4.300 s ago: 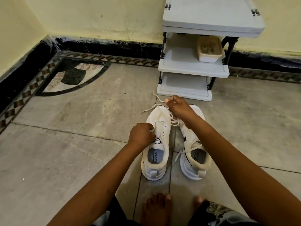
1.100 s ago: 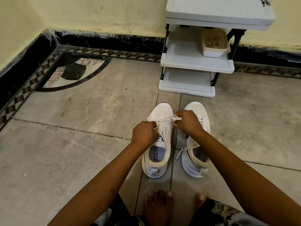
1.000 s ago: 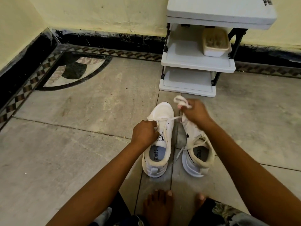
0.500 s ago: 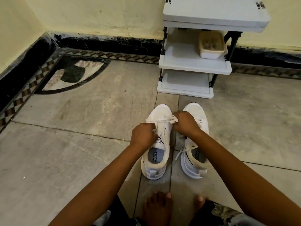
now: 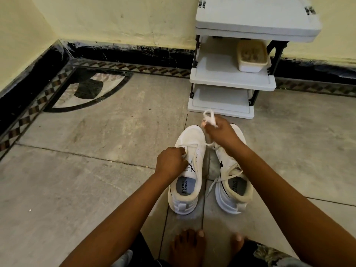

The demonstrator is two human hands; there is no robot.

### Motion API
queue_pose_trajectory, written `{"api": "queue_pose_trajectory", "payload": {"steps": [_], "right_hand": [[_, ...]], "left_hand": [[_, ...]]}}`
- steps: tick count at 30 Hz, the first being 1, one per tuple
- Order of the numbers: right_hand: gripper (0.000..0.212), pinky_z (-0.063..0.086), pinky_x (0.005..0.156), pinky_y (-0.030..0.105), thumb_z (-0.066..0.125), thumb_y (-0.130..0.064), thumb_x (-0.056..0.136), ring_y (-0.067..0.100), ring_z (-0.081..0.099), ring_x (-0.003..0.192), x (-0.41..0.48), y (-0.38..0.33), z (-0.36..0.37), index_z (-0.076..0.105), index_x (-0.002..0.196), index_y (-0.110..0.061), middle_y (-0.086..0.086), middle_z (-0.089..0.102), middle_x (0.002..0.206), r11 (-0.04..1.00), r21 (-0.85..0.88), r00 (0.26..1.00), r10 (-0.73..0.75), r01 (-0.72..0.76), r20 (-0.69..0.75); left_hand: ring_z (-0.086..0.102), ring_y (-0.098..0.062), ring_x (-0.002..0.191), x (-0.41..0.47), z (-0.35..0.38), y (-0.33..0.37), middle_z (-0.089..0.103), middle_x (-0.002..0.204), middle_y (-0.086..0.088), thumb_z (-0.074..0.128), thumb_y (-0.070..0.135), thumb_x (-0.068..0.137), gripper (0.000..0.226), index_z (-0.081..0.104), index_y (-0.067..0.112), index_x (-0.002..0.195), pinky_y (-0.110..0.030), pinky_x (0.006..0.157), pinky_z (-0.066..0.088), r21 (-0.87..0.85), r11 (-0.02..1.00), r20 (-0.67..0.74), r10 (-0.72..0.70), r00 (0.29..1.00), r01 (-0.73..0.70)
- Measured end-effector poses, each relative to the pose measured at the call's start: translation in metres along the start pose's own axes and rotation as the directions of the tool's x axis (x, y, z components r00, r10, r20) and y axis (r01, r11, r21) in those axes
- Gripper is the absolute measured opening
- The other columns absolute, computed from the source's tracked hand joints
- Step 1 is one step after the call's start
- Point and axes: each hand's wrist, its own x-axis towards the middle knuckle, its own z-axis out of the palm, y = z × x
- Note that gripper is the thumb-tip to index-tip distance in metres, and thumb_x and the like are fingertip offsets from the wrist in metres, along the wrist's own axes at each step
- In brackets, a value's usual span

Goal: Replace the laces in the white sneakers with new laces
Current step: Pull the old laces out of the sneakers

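Two shoes stand side by side, toes toward 12 o'clock and heels toward the person, so both eyelet rows face the worker. The white fabric sneaker point(image 5: 192, 135) sits at centre, and the second white sneaker point(image 5: 231, 170), its lace slack, is at its 3 o'clock. The left hand point(image 5: 170, 162) is curled tight on the first shoe's eyelet edge at 9 o'clock, probably pinning it against the pull; whether it also pinches lace I cannot tell. The right hand point(image 5: 221, 133), at the toe's 1 o'clock, is clamped on a bunched flat white cloth lace point(image 5: 210, 117), with one strand taut across the lowest eyelets. Below lies a grey stone floor point(image 5: 96, 189) with a checked border under yellow walls. At 1 o'clock a white plastic three-tier rack point(image 5: 231, 81) carries a cream lidded tub point(image 5: 252, 58).
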Motion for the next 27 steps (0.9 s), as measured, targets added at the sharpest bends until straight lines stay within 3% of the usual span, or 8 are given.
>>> {"api": "queue_pose_trajectory", "payload": {"steps": [4, 9, 13, 16, 18, 21, 24, 27], "right_hand": [[0.024, 0.032, 0.069, 0.027, 0.063, -0.015, 0.087, 0.032, 0.059, 0.099, 0.0, 0.033, 0.011, 0.066, 0.104, 0.001, 0.019, 0.066, 0.106, 0.854, -0.512, 0.992, -0.033, 0.092, 0.123], [0.019, 0.033, 0.068, 0.028, 0.067, -0.016, 0.083, 0.033, 0.06, 0.094, -0.005, 0.04, 0.017, 0.071, 0.095, -0.003, 0.018, 0.068, 0.099, 0.781, -0.614, 0.993, -0.083, 0.118, 0.085], [0.021, 0.04, 0.074, 0.031, 0.058, -0.014, 0.087, 0.034, 0.058, 0.1, -0.001, 0.039, 0.017, 0.063, 0.102, -0.001, 0.019, 0.064, 0.107, 0.635, -0.761, 0.988, -0.023, 0.134, 0.155], [0.021, 0.038, 0.071, 0.029, 0.053, -0.006, 0.087, 0.036, 0.058, 0.099, 0.004, 0.038, 0.008, 0.058, 0.106, 0.001, 0.02, 0.063, 0.104, 0.794, -0.606, 0.997, 0.002, 0.049, 0.083], [0.021, 0.044, 0.076, 0.033, 0.048, -0.004, 0.089, 0.035, 0.058, 0.095, 0.007, 0.036, 0.0, 0.056, 0.108, -0.002, 0.017, 0.059, 0.097, 0.957, -0.272, 0.994, 0.087, -0.1, -0.059], [0.015, 0.047, 0.075, 0.039, 0.045, -0.003, 0.091, 0.028, 0.054, 0.084, 0.006, 0.031, -0.003, 0.053, 0.098, -0.013, 0.01, 0.055, 0.088, 0.977, 0.126, 0.978, 0.185, -0.173, -0.093], [0.012, 0.05, 0.069, 0.037, 0.048, -0.008, 0.093, 0.023, 0.056, 0.077, 0.001, 0.03, 0.004, 0.054, 0.09, -0.017, 0.01, 0.061, 0.088, 0.975, 0.17, 0.985, 0.158, -0.144, -0.074], [0.015, 0.045, 0.084, 0.035, 0.056, -0.014, 0.091, 0.029, 0.058, 0.095, -0.001, 0.039, 0.014, 0.059, 0.103, -0.007, 0.017, 0.064, 0.104, 0.995, -0.055, 0.995, 0.078, -0.082, -0.063]], "left_hand": [[0.06, -0.03, 0.084, -0.001, 0.0, -0.001, 0.066, 0.093, -0.012, 0.055, 0.022, 0.083, 0.017, 0.063, 0.011, 0.093, -0.027, 0.06, 0.034, -0.002, 1.0, 0.0, 0.003, 1.0, -0.003], [0.059, -0.031, 0.085, 0.0, 0.0, 0.0, 0.065, 0.093, -0.014, 0.055, 0.022, 0.084, 0.016, 0.062, 0.01, 0.092, -0.028, 0.06, 0.034, -0.003, 1.0, -0.001, 0.0, 1.0, 0.0], [0.059, -0.032, 0.084, 0.0, 0.0, 0.0, 0.065, 0.092, -0.014, 0.055, 0.021, 0.083, 0.016, 0.062, 0.01, 0.092, -0.028, 0.06, 0.035, -0.002, 1.0, 0.006, -0.006, 1.0, 0.006], [0.06, -0.032, 0.084, 0.0, 0.001, 0.0, 0.065, 0.092, -0.014, 0.054, 0.022, 0.085, 0.016, 0.062, 0.01, 0.091, -0.028, 0.06, 0.036, 0.004, 1.0, 0.005, -0.015, 1.0, 0.015], [0.06, -0.031, 0.083, -0.001, 0.002, 0.0, 0.065, 0.091, -0.014, 0.053, 0.022, 0.086, 0.016, 0.061, 0.009, 0.09, -0.028, 0.059, 0.035, 0.009, 1.0, -0.006, -0.027, 1.0, 0.027], [0.06, -0.031, 0.082, 0.0, 0.002, 0.002, 0.065, 0.09, -0.013, 0.053, 0.021, 0.085, 0.015, 0.062, 0.009, 0.089, -0.028, 0.058, 0.035, 0.02, 0.999, -0.01, -0.026, 1.0, 0.026], [0.06, -0.03, 0.082, 0.0, 0.002, 0.002, 0.065, 0.091, -0.012, 0.053, 0.022, 0.085, 0.016, 0.062, 0.009, 0.09, -0.028, 0.059, 0.036, 0.026, 1.0, -0.002, -0.014, 1.0, 0.014], [0.06, -0.031, 0.084, -0.001, 0.001, 0.001, 0.066, 0.091, -0.013, 0.054, 0.023, 0.086, 0.016, 0.062, 0.009, 0.09, -0.028, 0.059, 0.035, 0.029, 1.0, -0.011, -0.006, 1.0, 0.006]]}}
